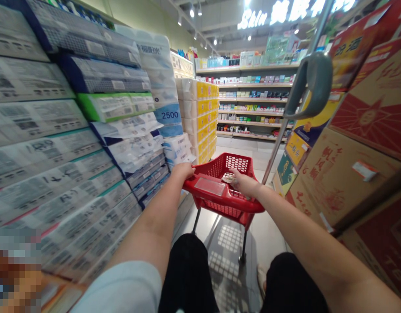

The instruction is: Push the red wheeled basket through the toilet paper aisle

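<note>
A red plastic shopping cart [210,186] stands in front of me, its basket perforated and a pale panel set in the handle. At the handle's left end, my left hand [184,171] is closed around the red grip. My right hand [242,183] reaches over the handle's right side into the top of the basket, fingers closed. By its fingertips shows a small, pale, crumpled-looking thing [229,178], too blurred to name. Its wrist rests near or on the red handle; I cannot tell whether it touches.
Tall stacks of packaged paper goods [66,117] line my left, with yellow-and-white packs [205,115] further on. Cardboard boxes [334,174] are piled on the right beside a metal pole with a grey loop [324,87]. Stocked shelves [249,99] stand ahead across the tiled floor [246,150].
</note>
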A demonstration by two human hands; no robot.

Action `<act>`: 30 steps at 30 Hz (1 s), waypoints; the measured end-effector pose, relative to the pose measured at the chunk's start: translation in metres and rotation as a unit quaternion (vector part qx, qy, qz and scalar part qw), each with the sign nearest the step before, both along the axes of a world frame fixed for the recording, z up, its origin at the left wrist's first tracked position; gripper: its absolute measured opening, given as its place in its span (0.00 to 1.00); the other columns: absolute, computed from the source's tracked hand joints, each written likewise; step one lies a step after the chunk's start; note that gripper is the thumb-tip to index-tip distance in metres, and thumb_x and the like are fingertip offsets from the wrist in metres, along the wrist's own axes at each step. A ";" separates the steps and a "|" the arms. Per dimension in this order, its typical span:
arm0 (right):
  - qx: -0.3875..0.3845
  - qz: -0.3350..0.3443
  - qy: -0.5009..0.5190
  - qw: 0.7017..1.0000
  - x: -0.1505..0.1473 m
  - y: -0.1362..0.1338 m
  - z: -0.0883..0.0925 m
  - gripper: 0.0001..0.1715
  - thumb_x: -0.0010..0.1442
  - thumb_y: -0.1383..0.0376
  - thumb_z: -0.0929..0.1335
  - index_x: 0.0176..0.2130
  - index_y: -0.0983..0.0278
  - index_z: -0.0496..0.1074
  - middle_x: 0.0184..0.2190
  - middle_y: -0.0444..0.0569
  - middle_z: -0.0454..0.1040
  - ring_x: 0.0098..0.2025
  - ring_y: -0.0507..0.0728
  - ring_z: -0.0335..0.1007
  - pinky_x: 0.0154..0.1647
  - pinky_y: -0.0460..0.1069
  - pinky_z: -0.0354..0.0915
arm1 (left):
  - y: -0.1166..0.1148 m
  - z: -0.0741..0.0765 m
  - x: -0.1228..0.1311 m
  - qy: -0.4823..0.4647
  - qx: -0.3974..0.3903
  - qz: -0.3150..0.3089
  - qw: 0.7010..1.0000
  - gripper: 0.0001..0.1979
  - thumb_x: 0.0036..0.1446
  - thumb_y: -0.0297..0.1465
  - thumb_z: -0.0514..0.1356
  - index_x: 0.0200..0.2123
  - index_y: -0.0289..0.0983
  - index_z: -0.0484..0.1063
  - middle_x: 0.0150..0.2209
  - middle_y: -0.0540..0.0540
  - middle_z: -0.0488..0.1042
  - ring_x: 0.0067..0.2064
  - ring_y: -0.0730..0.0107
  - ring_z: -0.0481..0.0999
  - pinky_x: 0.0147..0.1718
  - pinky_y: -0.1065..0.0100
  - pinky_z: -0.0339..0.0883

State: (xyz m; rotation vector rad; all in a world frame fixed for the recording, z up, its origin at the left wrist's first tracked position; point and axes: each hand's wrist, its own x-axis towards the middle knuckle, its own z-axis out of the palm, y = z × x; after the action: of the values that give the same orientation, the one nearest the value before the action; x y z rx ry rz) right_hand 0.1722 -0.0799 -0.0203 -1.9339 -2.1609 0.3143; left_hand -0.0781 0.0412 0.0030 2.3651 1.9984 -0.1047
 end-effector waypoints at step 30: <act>0.024 0.057 -0.049 0.997 0.001 0.004 0.002 0.12 0.61 0.65 0.63 0.36 0.63 0.76 0.37 0.52 0.77 0.37 0.54 0.71 0.35 0.44 0.61 | -0.001 -0.001 0.000 -0.001 -0.003 0.008 1.000 0.21 0.58 0.44 0.50 0.47 0.43 0.74 0.50 0.43 0.75 0.49 0.61 0.74 0.42 0.70 0.66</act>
State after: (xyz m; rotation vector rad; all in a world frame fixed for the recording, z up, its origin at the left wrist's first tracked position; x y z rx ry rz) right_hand 0.1731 -0.0759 -0.0183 -1.8404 -2.3238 0.1893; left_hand -0.0777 0.0399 0.0018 2.3445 2.0129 -0.1056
